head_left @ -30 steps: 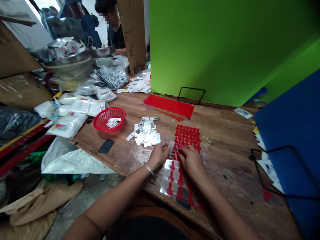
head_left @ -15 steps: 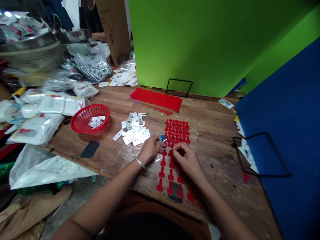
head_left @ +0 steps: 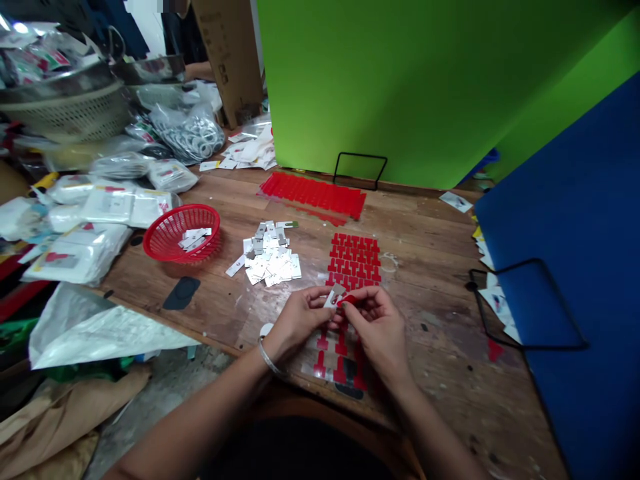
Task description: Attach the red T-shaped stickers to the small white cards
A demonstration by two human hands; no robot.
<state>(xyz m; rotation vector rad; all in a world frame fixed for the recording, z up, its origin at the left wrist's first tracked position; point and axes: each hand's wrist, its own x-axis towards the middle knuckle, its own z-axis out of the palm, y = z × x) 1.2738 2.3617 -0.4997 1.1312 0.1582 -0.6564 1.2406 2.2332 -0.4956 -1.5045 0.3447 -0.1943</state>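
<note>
My left hand [head_left: 306, 312] pinches a small white-and-grey printed tag [head_left: 334, 297] by its edge, above the sheet of stickers. A red sticker [head_left: 346, 301] is between the fingertips of my right hand [head_left: 379, 325], touching the tag's right end. Below both hands lies a clear sheet with rows of red T-shaped stickers [head_left: 354, 257], its near part partly hidden by my hands. To the left of the sheet a loose pile of similar white tags [head_left: 273, 260] is spread on the wooden table [head_left: 425, 267].
A red plastic basket [head_left: 156, 245] with several tags stands on the left. More red sticker sheets [head_left: 315, 197] lie at the back by the green board [head_left: 400, 87]. Plastic-bagged packs [head_left: 107, 203] crowd the far left. A black wire stand [head_left: 530, 347] leans at the blue panel [head_left: 575, 220].
My right hand has lifted a red sticker off the sheet and brought it to the tag. My left hand has turned the tag and moved slightly right, so its white-grey face shows.
</note>
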